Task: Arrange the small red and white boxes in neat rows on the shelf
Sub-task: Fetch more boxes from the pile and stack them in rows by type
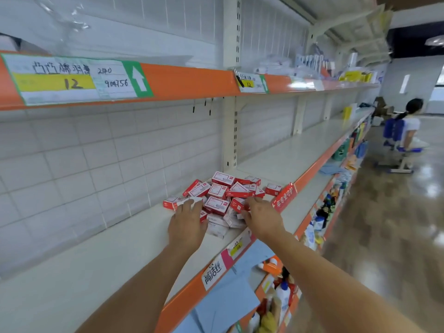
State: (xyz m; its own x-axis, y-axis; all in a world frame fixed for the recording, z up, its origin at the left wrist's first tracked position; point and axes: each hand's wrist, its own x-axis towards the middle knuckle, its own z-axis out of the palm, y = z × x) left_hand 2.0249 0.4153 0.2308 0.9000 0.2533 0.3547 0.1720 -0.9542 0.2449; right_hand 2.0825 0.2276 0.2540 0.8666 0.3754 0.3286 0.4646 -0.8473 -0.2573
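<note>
The small red and white boxes (pixel 223 195) are lying in a messy pile on the shelf (pixel 115 251), far along it and near its orange front edge, with no rows made yet. The left hand (pixel 187 224) is lying on the near left side of the pile with fingers mostly straight, and the right hand (pixel 260 218) is pinching one red box (pixel 237 205) on the near right side. Next, I think, the hands are needing to lift boxes out and line them up side by side.
</note>
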